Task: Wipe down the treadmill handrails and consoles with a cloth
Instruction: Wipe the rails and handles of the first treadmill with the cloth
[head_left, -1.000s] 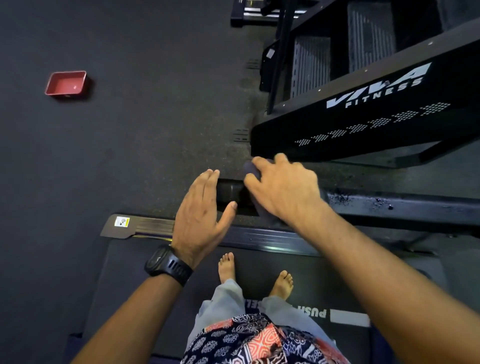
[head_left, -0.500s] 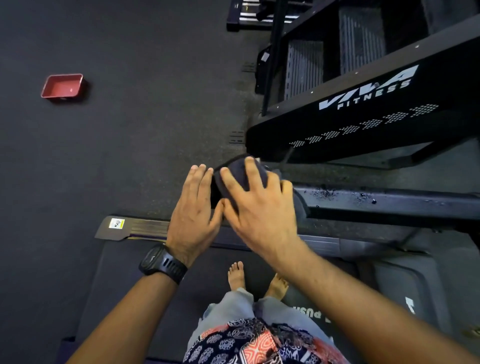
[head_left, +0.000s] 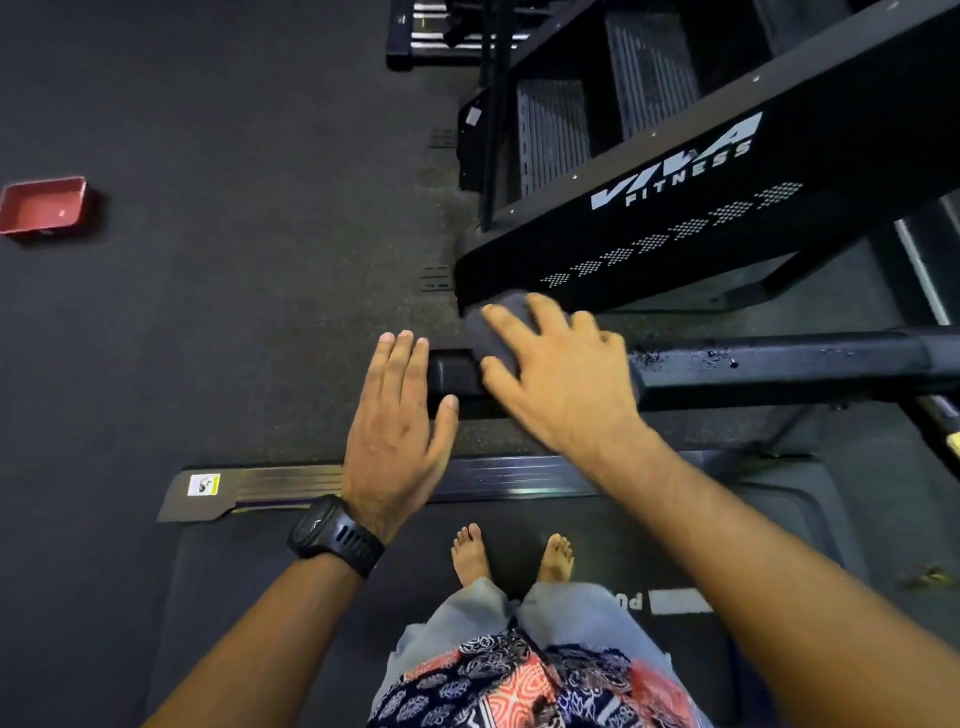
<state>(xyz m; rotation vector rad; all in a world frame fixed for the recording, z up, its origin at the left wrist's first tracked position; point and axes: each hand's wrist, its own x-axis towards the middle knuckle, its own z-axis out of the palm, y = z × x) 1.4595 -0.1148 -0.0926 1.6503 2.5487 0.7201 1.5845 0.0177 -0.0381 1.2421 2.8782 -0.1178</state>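
1. at the near end of the handrail, the right hand presses the cloth with spread fingers.
2. the left hand, flat and empty, has left the cloth.
3. this end seems wiped; the rest of the handrail remains.

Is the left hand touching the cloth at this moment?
Apart. The head view shows the bare end of the handrail between the left hand and the cloth, which lies under the right hand.
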